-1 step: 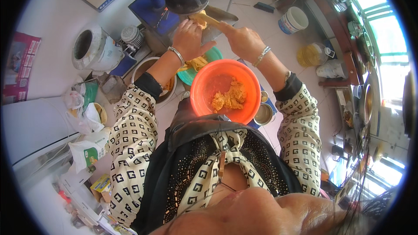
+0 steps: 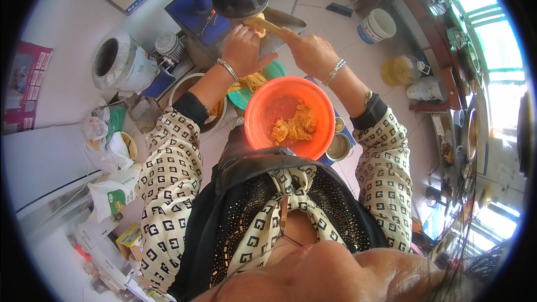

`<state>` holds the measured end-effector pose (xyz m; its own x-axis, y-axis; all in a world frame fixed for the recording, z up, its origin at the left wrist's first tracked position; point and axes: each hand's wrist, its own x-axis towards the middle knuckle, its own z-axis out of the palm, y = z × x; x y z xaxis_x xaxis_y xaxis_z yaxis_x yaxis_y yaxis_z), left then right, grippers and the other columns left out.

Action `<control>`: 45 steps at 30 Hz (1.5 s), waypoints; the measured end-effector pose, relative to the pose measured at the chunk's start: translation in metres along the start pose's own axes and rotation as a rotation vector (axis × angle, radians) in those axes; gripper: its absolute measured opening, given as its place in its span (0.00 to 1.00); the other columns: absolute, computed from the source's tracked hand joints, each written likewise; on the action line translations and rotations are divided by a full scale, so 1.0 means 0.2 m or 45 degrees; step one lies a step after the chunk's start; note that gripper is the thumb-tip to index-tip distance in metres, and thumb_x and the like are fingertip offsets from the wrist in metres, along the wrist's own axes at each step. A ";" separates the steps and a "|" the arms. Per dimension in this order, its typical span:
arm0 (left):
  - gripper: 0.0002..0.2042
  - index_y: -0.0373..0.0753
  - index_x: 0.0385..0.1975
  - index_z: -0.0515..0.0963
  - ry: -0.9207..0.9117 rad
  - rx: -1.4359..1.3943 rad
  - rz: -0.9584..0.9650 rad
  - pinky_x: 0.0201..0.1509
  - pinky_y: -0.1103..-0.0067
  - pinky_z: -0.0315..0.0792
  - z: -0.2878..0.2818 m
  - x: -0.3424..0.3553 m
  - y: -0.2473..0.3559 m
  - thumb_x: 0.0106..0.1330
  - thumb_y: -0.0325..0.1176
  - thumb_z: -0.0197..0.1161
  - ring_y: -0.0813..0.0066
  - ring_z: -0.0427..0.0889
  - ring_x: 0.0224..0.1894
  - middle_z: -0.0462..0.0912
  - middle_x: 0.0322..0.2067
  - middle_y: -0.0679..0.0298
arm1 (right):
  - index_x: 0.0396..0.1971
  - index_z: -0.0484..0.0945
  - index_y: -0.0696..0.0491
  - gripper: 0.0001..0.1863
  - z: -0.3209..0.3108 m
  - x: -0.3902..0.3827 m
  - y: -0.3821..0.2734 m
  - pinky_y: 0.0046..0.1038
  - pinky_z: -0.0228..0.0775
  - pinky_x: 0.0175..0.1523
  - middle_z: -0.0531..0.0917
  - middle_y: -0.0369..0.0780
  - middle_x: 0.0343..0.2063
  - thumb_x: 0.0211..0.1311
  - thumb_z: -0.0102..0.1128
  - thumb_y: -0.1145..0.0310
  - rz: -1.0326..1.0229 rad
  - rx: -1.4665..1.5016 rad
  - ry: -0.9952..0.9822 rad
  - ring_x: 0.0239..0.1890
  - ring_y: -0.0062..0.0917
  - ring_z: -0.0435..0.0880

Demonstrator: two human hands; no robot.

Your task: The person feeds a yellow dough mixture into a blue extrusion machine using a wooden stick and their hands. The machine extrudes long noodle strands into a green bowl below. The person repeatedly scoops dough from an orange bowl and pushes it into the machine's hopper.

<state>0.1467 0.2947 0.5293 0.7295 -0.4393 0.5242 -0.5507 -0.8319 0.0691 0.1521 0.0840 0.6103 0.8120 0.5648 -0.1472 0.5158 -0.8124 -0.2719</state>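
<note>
My right hand (image 2: pixel 314 55) grips a wooden stick (image 2: pixel 275 29), which slants up and left against yellow-orange dough (image 2: pixel 258 24) below the dark metal mouth (image 2: pixel 240 1) of a blue machine. Beside it, my left hand (image 2: pixel 241 51) has its fingers stretched toward the same dough and its thumb spread aside; whether the fingertips press on it is hard to see. Close to my body stands an orange basin (image 2: pixel 253 126) with crumbly dough lumps (image 2: pixel 295 123) inside. Partly behind it, a green basin (image 2: pixel 241 98) holds yellow strips (image 2: pixel 253 82).
Left of my left forearm is a round pot (image 2: pixel 179 88), with a motor (image 2: pixel 169 45) and a white drum (image 2: pixel 120 62) farther left. To the right stand a white bucket (image 2: pixel 377 26) and a jug of yellow liquid (image 2: pixel 398 71). A metal pot (image 2: pixel 339 147) sits beside the orange basin.
</note>
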 end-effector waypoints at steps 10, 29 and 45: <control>0.27 0.35 0.32 0.78 -0.083 0.013 -0.029 0.47 0.66 0.69 0.00 0.06 0.03 0.52 0.58 0.66 0.59 0.80 0.37 0.81 0.28 0.57 | 0.65 0.60 0.51 0.31 0.04 0.09 -0.02 0.39 0.78 0.36 0.84 0.46 0.30 0.59 0.53 0.69 0.000 -0.134 -0.007 0.34 0.41 0.85; 0.30 0.36 0.32 0.82 -0.192 0.108 -0.024 0.48 0.68 0.65 0.03 0.06 0.05 0.52 0.63 0.63 0.62 0.79 0.40 0.81 0.37 0.57 | 0.63 0.62 0.48 0.29 0.15 0.16 0.05 0.39 0.76 0.29 0.83 0.46 0.23 0.60 0.51 0.68 -0.066 -0.205 0.167 0.27 0.41 0.85; 0.32 0.33 0.31 0.79 -0.195 0.162 0.009 0.45 0.69 0.64 0.04 0.06 0.05 0.52 0.64 0.62 0.63 0.79 0.38 0.81 0.32 0.57 | 0.61 0.62 0.50 0.29 0.13 0.20 0.05 0.39 0.78 0.33 0.84 0.46 0.27 0.58 0.56 0.68 -0.056 -0.214 0.088 0.32 0.41 0.86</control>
<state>0.1542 0.2784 0.5289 0.7844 -0.4834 0.3886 -0.5071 -0.8606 -0.0468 0.1827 0.1033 0.5762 0.8016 0.5936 -0.0715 0.5847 -0.8033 -0.1133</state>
